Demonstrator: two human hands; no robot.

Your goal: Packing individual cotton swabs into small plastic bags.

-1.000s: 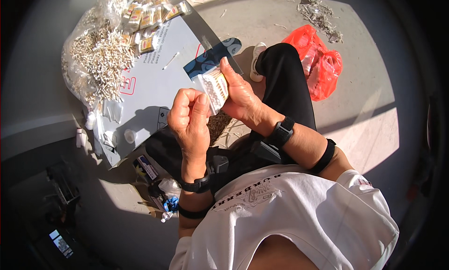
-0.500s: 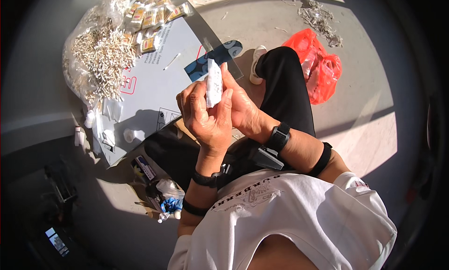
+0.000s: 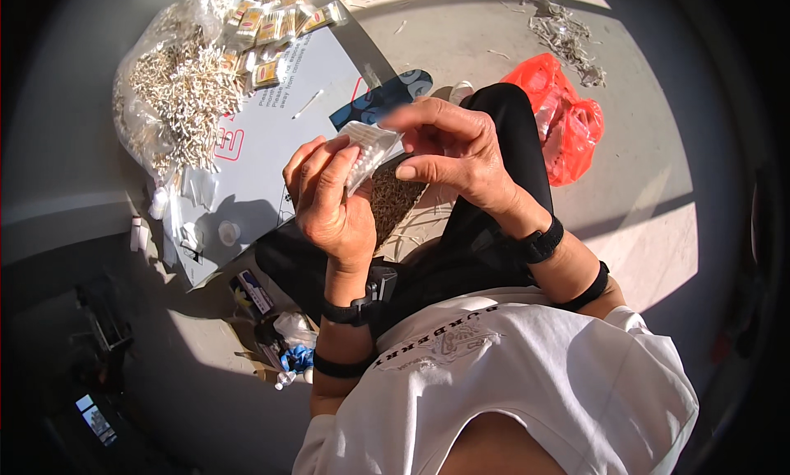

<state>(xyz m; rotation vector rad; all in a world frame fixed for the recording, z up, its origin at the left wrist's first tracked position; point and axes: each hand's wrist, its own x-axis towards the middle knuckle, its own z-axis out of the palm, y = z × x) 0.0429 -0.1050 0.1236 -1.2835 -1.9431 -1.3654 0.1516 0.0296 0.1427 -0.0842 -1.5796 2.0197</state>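
My left hand (image 3: 333, 197) is closed around a small clear packet of cotton swabs (image 3: 364, 152), its white tips and pale sticks showing through the film. Just right of the packet is my right hand (image 3: 465, 158), thumb and fingers apart and nothing visible between them. Its forefinger tip is blurred near the packet's upper corner; whether it touches cannot be told. On the grey board (image 3: 271, 158) to the left lies a big clear bag of loose cotton swabs (image 3: 177, 97). Several filled swab packets (image 3: 276, 23) with yellowish labels are heaped beside it.
A box of thin brown sticks (image 3: 395, 199) stands below my hands. One loose swab (image 3: 307, 104) and a blue patterned piece (image 3: 370, 101) lie on the board. A red plastic bag (image 3: 568, 121) and scraps (image 3: 568, 39) are on the floor at right. An open carton (image 3: 276, 343) holds odds and ends.
My right hand has come away from the packet toward the right, and its fingers have spread. The left hand has shifted slightly left and tilted the packet, so the swabs show.
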